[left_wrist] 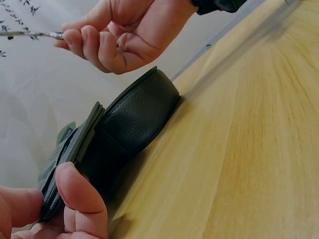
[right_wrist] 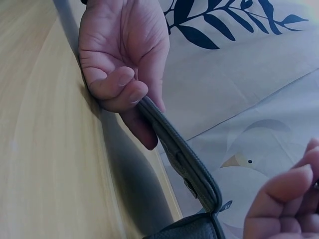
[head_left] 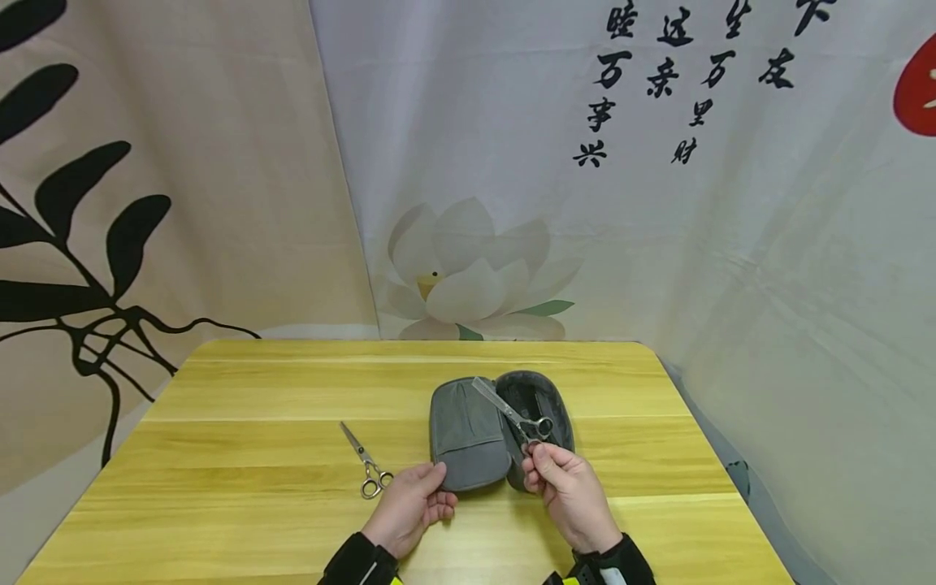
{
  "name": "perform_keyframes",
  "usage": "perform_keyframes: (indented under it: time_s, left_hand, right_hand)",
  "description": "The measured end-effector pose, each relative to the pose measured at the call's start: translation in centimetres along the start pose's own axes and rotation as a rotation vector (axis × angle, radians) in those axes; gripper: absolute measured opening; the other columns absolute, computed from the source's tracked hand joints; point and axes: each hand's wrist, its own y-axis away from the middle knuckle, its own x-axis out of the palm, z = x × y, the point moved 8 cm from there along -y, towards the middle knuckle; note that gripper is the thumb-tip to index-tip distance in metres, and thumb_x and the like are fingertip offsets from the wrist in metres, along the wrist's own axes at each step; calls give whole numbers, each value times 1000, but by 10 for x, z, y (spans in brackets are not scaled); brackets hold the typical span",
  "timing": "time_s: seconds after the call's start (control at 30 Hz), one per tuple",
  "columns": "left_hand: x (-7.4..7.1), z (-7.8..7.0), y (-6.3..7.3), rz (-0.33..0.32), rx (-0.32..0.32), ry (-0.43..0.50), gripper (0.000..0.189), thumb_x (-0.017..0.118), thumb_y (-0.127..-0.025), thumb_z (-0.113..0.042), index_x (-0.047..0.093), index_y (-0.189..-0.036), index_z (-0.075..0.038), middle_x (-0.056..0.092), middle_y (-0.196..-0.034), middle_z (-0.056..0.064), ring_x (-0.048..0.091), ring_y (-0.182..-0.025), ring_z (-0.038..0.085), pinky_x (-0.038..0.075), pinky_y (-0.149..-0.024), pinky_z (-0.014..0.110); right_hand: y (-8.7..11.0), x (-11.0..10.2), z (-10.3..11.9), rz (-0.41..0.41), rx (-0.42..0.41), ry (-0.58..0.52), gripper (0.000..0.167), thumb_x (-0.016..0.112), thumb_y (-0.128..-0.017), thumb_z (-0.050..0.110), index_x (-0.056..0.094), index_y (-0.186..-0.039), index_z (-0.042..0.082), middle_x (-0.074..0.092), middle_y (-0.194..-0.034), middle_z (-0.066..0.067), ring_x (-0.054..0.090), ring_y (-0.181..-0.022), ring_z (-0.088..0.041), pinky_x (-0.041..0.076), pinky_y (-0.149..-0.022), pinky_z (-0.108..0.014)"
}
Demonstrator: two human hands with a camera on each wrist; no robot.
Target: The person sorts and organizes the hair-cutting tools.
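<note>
A dark grey zippered case [head_left: 471, 455] lies opened like a book on the table. My left hand [head_left: 413, 505] pinches the near left corner of its left flap between thumb and fingers; the left wrist view shows the flap's zipper edge [left_wrist: 75, 142] raised at an angle. Over the right half [head_left: 556, 394] of the case, my right hand [head_left: 574, 496] pinches a pair of silver scissors [head_left: 504, 406] by a finger ring, blades pointing up and left. A second pair of silver scissors [head_left: 363, 457] lies on the table just left of my left hand.
The wooden table [head_left: 241, 455] ends at a far edge close to a hanging cloth [head_left: 468, 162] printed with a flower and black characters. Another cloth side [head_left: 219, 162] with dark leaves hangs at the left.
</note>
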Motion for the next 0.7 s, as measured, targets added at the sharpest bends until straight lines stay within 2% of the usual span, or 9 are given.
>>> perform_keyframes:
  time_s: [0.17, 0.4, 0.7]
  left_hand:
    - [0, 0, -1, 9, 3, 9, 22, 52, -114, -24, 57, -114, -2, 64, -81, 2, 65, -75, 9, 59, -69, 21]
    - [-1, 2, -1, 20, 16, 10, 23, 51, -115, -21, 56, -120, 1, 64, -88, 3, 67, -81, 10, 61, -75, 22]
    - [-4, 7, 0, -15, 34, 70, 22, 53, -114, -18, 53, -124, 2, 64, -96, 4, 69, -86, 13, 63, -80, 24]
  right_hand:
    - [1, 2, 2, 35, -6, -37, 30, 52, -113, 14, 81, -108, 21, 80, -97, 10, 69, -87, 0, 58, -79, -14]
    - [1, 6, 2, 76, 4, -68, 28, 52, -113, 14, 80, -110, 18, 80, -99, 8, 70, -88, 0, 58, -79, -14]
    - [1, 8, 2, 109, -5, -103, 30, 51, -113, 11, 80, -112, 17, 81, -101, 6, 71, -89, -1, 59, -80, -14]
